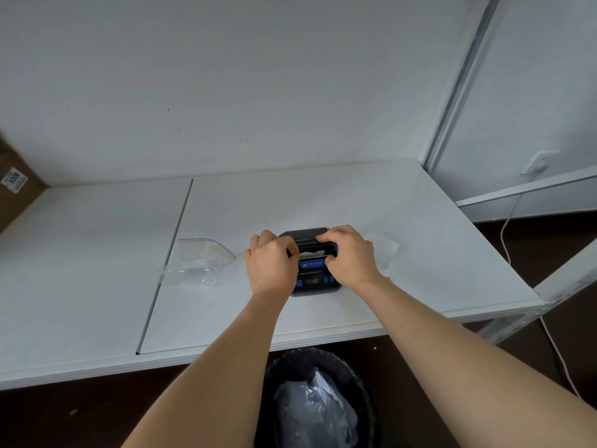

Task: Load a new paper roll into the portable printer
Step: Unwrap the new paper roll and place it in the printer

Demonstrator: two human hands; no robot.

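Note:
A small black and blue portable printer (315, 276) sits on the white table (403, 279), a little right of centre. Its lid is lowered over the top, and a strip of white paper (312, 253) shows in the slot beneath it. My left hand (269, 265) grips the printer's left side, fingers curled over the lid's left end. My right hand (350, 257) grips the right side, its fingers on the lid and its thumb at the blue corner. The rest of the roll is hidden inside.
An empty clear zip bag (200, 261) lies left of the printer across a seam in the table. A black bin (318, 399) with a plastic liner stands below the front edge. A cardboard box (13, 185) sits far left. A white cable (507, 234) hangs at right.

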